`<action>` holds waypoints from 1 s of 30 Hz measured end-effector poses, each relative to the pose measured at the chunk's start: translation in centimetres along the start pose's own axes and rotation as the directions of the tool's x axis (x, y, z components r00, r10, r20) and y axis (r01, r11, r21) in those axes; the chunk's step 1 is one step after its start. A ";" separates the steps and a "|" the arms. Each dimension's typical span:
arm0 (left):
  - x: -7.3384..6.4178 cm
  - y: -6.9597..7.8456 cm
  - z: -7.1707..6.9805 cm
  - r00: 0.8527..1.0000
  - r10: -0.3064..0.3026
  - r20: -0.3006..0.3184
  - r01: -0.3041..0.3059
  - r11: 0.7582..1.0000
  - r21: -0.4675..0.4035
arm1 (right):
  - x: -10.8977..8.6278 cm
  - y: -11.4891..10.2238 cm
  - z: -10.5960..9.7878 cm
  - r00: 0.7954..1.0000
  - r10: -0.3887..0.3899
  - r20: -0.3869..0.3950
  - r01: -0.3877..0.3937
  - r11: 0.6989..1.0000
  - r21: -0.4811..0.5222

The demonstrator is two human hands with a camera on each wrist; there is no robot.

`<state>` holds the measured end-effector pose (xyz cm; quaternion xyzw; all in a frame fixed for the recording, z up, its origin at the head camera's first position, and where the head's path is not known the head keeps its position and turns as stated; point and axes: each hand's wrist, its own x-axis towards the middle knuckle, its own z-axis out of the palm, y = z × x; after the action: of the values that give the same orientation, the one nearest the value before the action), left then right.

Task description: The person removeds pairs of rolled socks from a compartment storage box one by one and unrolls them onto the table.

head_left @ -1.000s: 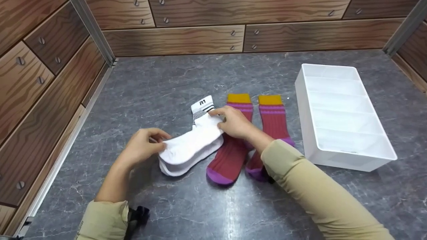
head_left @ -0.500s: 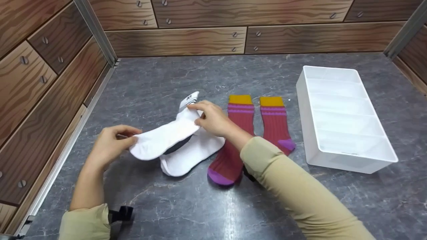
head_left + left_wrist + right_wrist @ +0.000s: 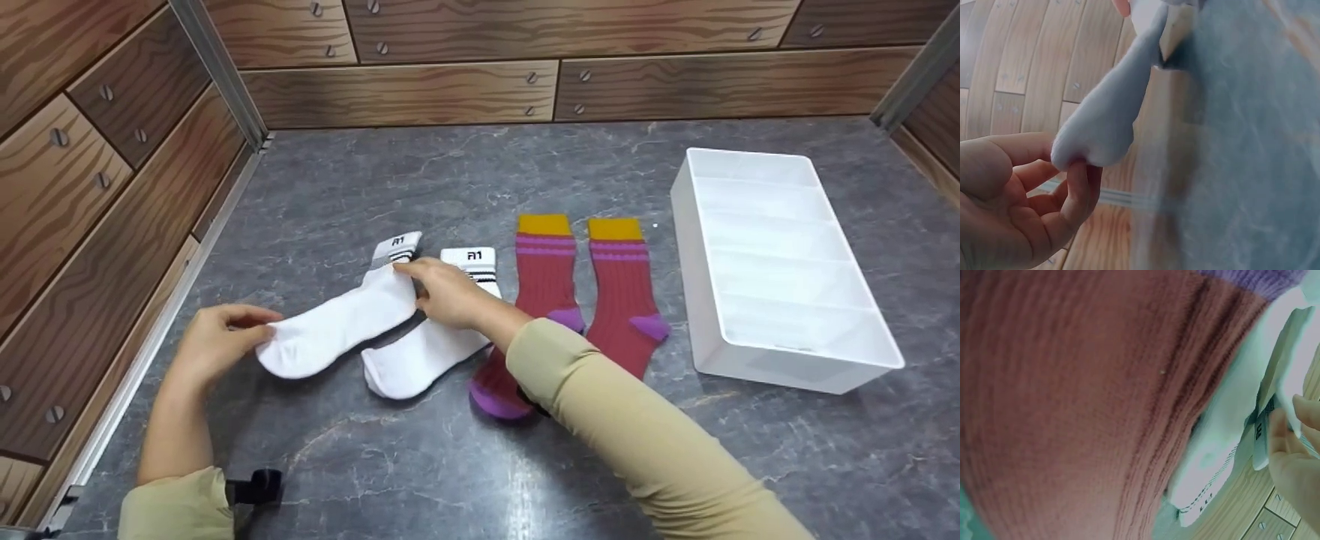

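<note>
My left hand point(image 3: 221, 337) pinches the toe of a white sock point(image 3: 337, 322) between thumb and fingers. My right hand point(image 3: 450, 292) grips the same sock near its heel, the lettered cuff lying beyond the fingers. In the left wrist view the sock point(image 3: 1106, 112) stretches up and away from the left hand point(image 3: 1033, 202). A second white sock point(image 3: 427, 360) lies just right of the held one, partly under my right hand and forearm. At the right edge of the right wrist view, the right hand point(image 3: 1297, 455) holds the white fabric.
Two maroon socks with mustard cuffs and purple heels, the nearer one point(image 3: 544, 281) partly behind my right forearm and the other point(image 3: 619, 277) beside it, lie to the right. A white divided box point(image 3: 810, 367) stands farther right. Wood-patterned walls point(image 3: 405, 94) border the grey tabletop point(image 3: 360, 180).
Both hands have lifted the upper white sock off the other and carried it left and lowered it. The second white sock and its striped cuff are now uncovered. The maroon socks have not moved.
</note>
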<state>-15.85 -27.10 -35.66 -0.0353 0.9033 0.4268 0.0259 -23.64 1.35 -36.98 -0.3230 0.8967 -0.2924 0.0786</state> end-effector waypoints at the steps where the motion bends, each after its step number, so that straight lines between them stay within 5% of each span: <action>1: 0.0 -0.2 0.1 1.000 -0.012 0.009 0.012 1.000 -0.005 | 0.0 0.0 0.1 1.000 0.006 0.024 -0.005 1.000 -0.026; 12: 0.2 -1.5 0.2 0.992 -0.086 0.093 0.086 0.996 0.004 | -0.3 -1.1 0.7 0.961 0.137 0.240 -0.067 0.958 -0.279; 20: 0.4 -0.5 0.2 0.998 -0.056 -0.004 0.056 0.991 0.119 | -0.6 -0.9 0.7 0.985 0.040 0.169 0.007 0.962 -0.271; 25: 0.5 -0.1 0.4 0.999 -0.030 -0.024 0.033 0.989 0.142 | -0.8 -0.7 0.9 0.975 0.026 0.221 0.050 0.942 -0.331; 30: 0.4 0.4 0.6 0.999 -0.028 -0.023 0.031 0.990 0.137 | -1.3 -0.9 -0.1 0.976 0.044 0.215 0.019 0.959 -0.284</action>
<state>-16.28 -26.34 -35.75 -0.0510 0.9301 0.3629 0.0252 -22.20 1.63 -36.42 -0.3554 0.9173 -0.1226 0.1314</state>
